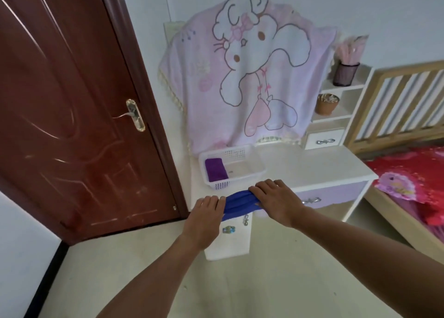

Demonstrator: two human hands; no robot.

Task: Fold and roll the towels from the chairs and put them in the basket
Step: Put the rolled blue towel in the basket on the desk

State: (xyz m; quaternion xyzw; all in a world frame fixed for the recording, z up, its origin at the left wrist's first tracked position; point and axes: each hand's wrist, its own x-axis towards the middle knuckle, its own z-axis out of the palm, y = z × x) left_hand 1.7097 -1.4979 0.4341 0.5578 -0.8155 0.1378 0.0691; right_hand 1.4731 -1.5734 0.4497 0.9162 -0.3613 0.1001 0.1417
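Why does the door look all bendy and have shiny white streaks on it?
Head view: the wide-angle lens curves the brown door near the picture's edge; the streaks are glare from room light on its glossy surface. The hands holding the blue towel stay fairly sharp at the centre.

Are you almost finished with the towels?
One looks done: a rolled purple towel lies in the white basket on the desk. In hand: the left hand and right hand hold a blue towel at the desk's edge. Left: putting it in. No chairs show, so more towels can't be ruled out.
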